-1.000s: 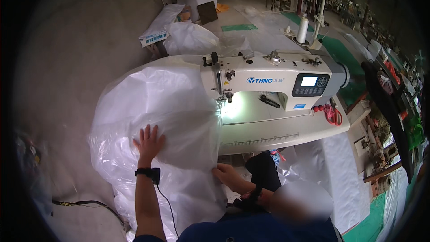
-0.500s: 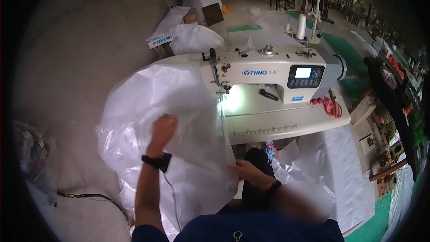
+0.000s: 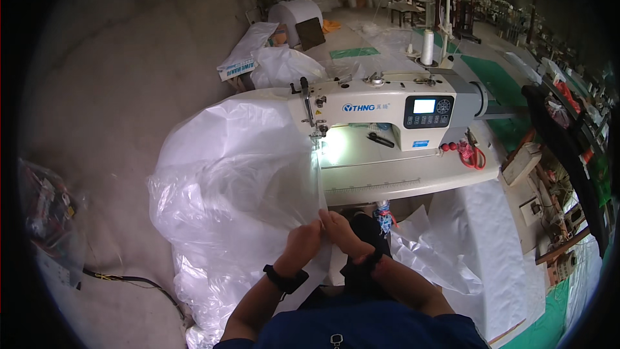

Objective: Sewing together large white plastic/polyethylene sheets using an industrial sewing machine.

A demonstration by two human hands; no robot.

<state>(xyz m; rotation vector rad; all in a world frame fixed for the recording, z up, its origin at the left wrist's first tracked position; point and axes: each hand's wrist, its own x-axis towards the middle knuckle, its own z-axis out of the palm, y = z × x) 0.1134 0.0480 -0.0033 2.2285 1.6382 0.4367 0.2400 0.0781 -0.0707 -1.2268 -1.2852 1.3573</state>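
Observation:
A large sheet of thin, white translucent plastic (image 3: pixel 219 181) is bunched at the left of a white sewing machine (image 3: pixel 368 106). Its right edge runs up under the lit needle area (image 3: pixel 318 139). My left hand (image 3: pixel 302 244) is closed on that edge, below the machine bed. Right beside it, my right hand (image 3: pixel 342 231) pinches the same edge, the two hands almost touching. Fingertips are partly hidden by the folds and by each other.
A black tool (image 3: pixel 381 140) lies on the machine bed, and red-handled scissors (image 3: pixel 475 157) rest at its right end. A white thread cone (image 3: pixel 427 48) stands behind. More white sheeting (image 3: pixel 478 232) hangs at the right. A black cable (image 3: pixel 139 280) crosses the floor at left.
My left hand has come down and right from the middle of the sheet to its edge. My right hand has shifted slightly up and left along that edge to meet it.

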